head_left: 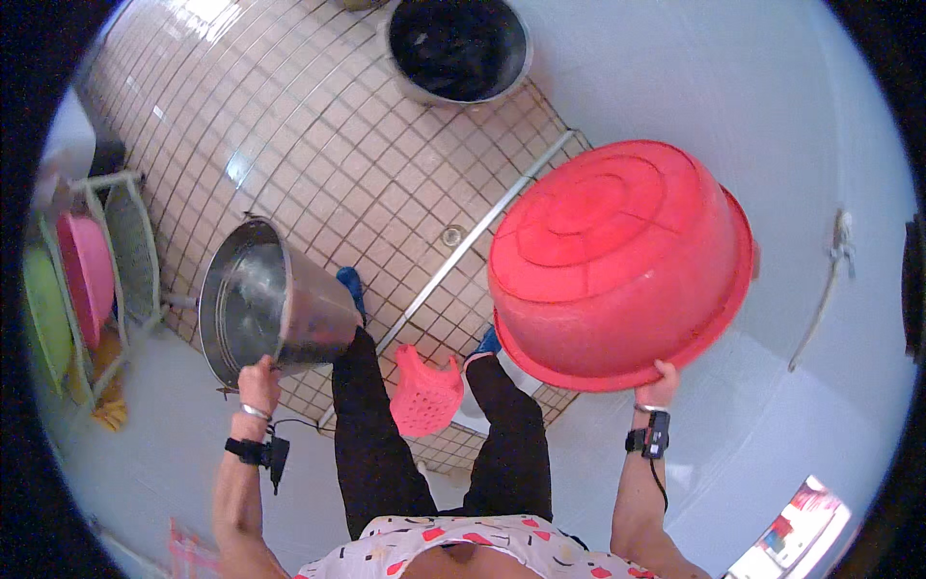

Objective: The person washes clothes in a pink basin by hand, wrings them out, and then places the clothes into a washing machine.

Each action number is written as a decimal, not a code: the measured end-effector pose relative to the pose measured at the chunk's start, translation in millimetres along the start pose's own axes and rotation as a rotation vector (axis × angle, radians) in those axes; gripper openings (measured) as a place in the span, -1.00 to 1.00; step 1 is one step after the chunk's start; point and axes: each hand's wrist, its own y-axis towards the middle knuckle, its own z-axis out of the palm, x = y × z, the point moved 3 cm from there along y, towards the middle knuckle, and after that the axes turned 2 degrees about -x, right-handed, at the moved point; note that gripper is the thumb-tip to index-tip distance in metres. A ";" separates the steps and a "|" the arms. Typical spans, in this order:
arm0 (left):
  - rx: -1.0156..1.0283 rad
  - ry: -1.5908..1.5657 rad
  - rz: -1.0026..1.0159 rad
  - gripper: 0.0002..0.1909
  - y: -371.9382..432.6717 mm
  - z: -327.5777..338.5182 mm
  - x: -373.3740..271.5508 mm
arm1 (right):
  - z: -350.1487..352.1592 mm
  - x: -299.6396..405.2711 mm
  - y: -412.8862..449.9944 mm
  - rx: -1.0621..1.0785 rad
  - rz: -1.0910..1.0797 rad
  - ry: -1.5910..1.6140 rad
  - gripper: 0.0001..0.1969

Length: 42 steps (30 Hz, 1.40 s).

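With my left hand (259, 389) I grip the rim of a tall stainless steel bucket (322, 304). It is tilted on its side, its mouth facing left, and only bare shiny metal shows inside. My right hand (657, 387) grips the near rim of a large red plastic basin (615, 253). The basin is tipped so that its ringed underside faces up and to the left; its inside is hidden. Between my legs stands a pink perforated plastic stool or basket (427, 398).
A metal tub (457, 54) with dark contents stands on the tiled floor (311, 159). A metal strip (470, 242) crosses the tiles beside a round drain (453, 235). At left, a rack (134, 246) holds pink (87, 279) and green basins (47, 318). A shower hose (817, 318) hangs on the right wall.
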 end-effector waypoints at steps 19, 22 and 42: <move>0.650 1.127 1.101 -0.83 -64.2 -266.1 -442.5 | -30.2 -3.2 8.8 -0.046 0.035 0.556 -0.61; 0.675 1.260 1.167 -0.83 -94.4 -287.3 -489.7 | -17.1 -11.7 12.4 0.016 0.056 0.463 -0.57; 0.774 1.491 1.205 -0.76 -84.3 -268.3 -655.9 | -33.0 2.8 1.8 -0.102 0.064 0.346 -0.56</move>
